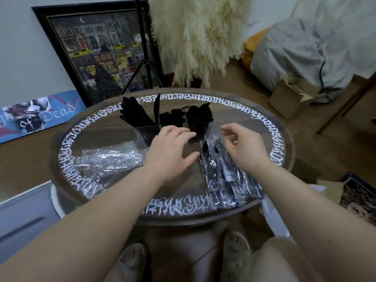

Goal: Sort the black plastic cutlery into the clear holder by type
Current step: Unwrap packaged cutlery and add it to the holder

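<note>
The clear holder stands just past the centre of the round counter, toward 12 o'clock. It is a boxy thing of see-through plastic with square compartments side by side. Black plastic cutlery stands in it with handles down. The bunch in the left compartment leans toward 10 o'clock, while the two bunches to its right stand closer to upright, their tops a dark jumble too blurred to tell by type.

A pile of wrapped cutlery lies flat at about 4 o'clock on the counter. Each piece is black in a shiny, crinkled clear sleeve, and the long axes run roughly from 5 o'clock up toward 11 o'clock. A heap of empty wrappers, crumpled and glossy, lies at about 8 o'clock.

The left hand hovers over the counter in front of the holder, grip released, fingers loosely spread, thumb pointing toward the wrapped pile. The right hand is above the top end of that pile, fingers half curled and apart; its grip looks released, with nothing seen between the fingers.

The counter is dark wood under a glossy surface, ringed with white ornate lettering.
</note>
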Action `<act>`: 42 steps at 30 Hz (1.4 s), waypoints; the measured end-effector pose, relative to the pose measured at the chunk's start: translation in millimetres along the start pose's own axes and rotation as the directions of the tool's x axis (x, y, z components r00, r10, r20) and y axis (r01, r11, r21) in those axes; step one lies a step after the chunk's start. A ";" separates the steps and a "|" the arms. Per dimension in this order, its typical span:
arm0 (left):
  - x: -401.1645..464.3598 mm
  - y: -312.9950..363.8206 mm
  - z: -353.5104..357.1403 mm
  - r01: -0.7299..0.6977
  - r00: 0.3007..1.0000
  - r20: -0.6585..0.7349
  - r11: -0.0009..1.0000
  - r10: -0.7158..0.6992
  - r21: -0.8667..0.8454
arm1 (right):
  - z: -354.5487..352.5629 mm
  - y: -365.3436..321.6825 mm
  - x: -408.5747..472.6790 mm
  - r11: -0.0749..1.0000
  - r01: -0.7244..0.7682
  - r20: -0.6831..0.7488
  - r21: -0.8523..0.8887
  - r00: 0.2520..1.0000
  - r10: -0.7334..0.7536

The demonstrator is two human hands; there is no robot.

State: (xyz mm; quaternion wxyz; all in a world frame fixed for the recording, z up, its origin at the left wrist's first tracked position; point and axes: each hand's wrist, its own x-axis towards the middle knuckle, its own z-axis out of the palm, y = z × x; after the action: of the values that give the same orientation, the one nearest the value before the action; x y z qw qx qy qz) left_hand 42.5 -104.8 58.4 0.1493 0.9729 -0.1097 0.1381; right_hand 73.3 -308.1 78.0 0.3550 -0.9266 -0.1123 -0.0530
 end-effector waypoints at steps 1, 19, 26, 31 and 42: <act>-7.5 3.6 5.6 0.013 0.999 0.038 1.000 -0.013 -0.005 | 0.9 4.2 -5.9 1.000 -0.014 0.009 -0.009 1.000 0.014; -22.3 74.1 90.1 -0.114 0.868 0.490 0.993 0.083 0.034 | -6.4 84.8 -51.2 0.806 -0.437 0.174 -0.398 0.827 0.535; -19.9 74.6 92.8 -0.099 0.853 0.517 0.995 0.074 0.021 | -7.1 83.8 -47.7 0.886 -0.431 0.086 -0.172 0.889 0.450; -14.3 76.6 75.4 -0.021 0.992 0.124 0.994 0.035 -0.110 | 1.2 78.9 -47.8 0.946 -0.318 0.147 -0.066 0.935 0.324; -21.5 38.3 40.4 0.040 0.969 0.236 0.991 -0.071 0.131 | 28.6 38.7 -40.5 0.977 -0.123 0.264 0.177 0.962 0.073</act>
State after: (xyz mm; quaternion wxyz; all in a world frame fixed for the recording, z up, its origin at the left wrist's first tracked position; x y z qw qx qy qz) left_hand 22.2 -149.7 24.9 0.0776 0.9926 -0.0909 0.0216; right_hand 44.1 -323.8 24.6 0.4270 -0.8917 -0.1156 0.0956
